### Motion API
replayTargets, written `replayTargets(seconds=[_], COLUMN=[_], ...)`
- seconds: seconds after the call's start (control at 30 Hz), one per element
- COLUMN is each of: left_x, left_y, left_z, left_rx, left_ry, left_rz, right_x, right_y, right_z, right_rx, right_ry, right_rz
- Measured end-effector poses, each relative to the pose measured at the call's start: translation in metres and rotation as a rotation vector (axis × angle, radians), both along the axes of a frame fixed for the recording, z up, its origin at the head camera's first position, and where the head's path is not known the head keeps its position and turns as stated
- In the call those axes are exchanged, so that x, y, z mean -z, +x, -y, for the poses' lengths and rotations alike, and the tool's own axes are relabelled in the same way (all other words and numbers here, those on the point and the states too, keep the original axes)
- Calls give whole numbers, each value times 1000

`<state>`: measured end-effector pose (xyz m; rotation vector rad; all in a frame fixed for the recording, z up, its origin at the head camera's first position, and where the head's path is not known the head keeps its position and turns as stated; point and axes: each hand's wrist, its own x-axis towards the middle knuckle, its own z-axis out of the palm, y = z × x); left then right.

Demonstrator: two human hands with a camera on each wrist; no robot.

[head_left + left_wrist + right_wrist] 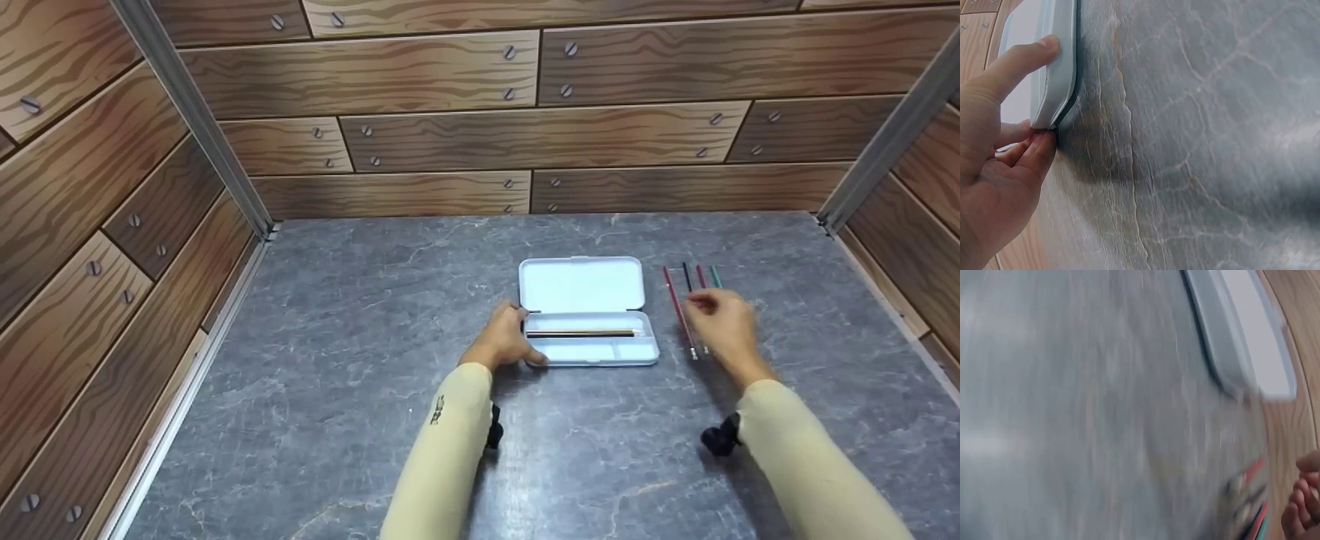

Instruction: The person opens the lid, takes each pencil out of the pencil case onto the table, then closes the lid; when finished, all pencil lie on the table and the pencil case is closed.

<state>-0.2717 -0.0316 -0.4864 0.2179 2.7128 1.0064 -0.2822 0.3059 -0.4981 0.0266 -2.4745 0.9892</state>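
An opened white pencil case (592, 352) lies on the table, its lid (581, 285) folded back. Its rear compartment holds dark and gold pencils (581, 333). My left hand (504, 339) grips the case's left end, thumb on the front edge and fingers at the hinge side; the left wrist view shows this hold on the case (1053, 84). My right hand (724, 322) hovers over several loose pencils right of the case: a red pencil (679, 311), a black one (686, 276), another red and a green one (715, 276). Its fingers are loosely bent, with nothing visible between them.
A grey marbled tabletop (360, 360) spreads under everything. Wood-patterned panels (442, 135) wall it at the back and both sides, with metal posts (202, 112) in the corners. The right wrist view is blurred.
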Motion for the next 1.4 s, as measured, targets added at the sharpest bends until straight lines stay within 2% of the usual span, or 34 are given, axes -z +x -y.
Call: replayTargets(seconds=[0.13, 0.23, 0.37, 0.43, 0.7, 0.97, 1.1, 1.27, 1.4], left_x=[0, 0, 0, 0, 0, -1, 1, 2, 2], left_y=[1, 1, 0, 0, -1, -1, -1, -1, -1], left_z=[-1, -2, -3, -3, -1, 1, 1, 0, 1], left_rx=[1, -4, -8, -9, 21, 22, 17, 9, -1], left_ry=[2, 12, 21, 23, 5, 11, 11, 10, 16], left_rz=[-9, -11, -8, -4, -69, -67, -58, -38, -21], right_x=[0, -2, -2, -1, -2, -3, -2, -1, -3], right_y=[-2, -3, -3, -3, 0, -4, -5, -3, -3], right_z=[30, 50, 66, 70, 76, 80, 84, 87, 91], right_rx=[-251, -386, -511, -549, -585, -631, -661, -635, -612], right_ry=[72, 156, 227, 245, 275, 284, 314, 343, 340], right_rz=[-63, -28, 43, 58, 151, 218, 207, 198, 229])
